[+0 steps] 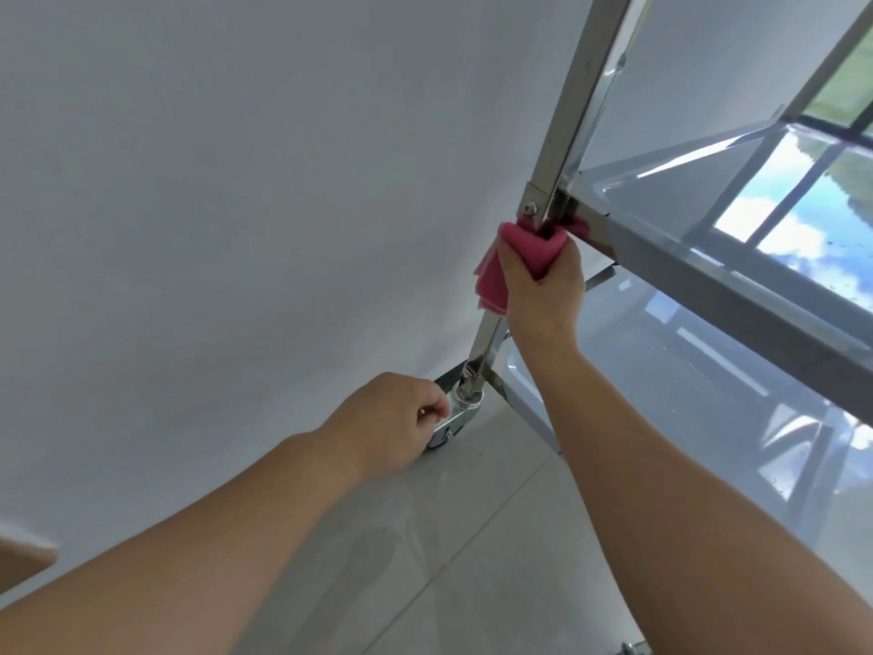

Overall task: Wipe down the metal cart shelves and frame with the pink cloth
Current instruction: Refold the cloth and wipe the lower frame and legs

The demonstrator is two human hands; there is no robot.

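Two bare hands are at one corner of the metal cart (737,288). The right hand (543,295) grips the pink cloth (536,250) tightly. The cloth is wrapped around the corner post (564,130), just under the corner of the middle shelf (671,200). The left hand (392,427) is lower, its fingers curled together and holding nothing, just beside the caster (465,408) on the tiled floor (472,536).

1. Bright, even daylight; soft shadows only
2. Glare: the middle shelf (779,219) throws back bright window light at 3 o'clock
3. Wide-angle bending tilts the cart post (581,87); slight softness overall
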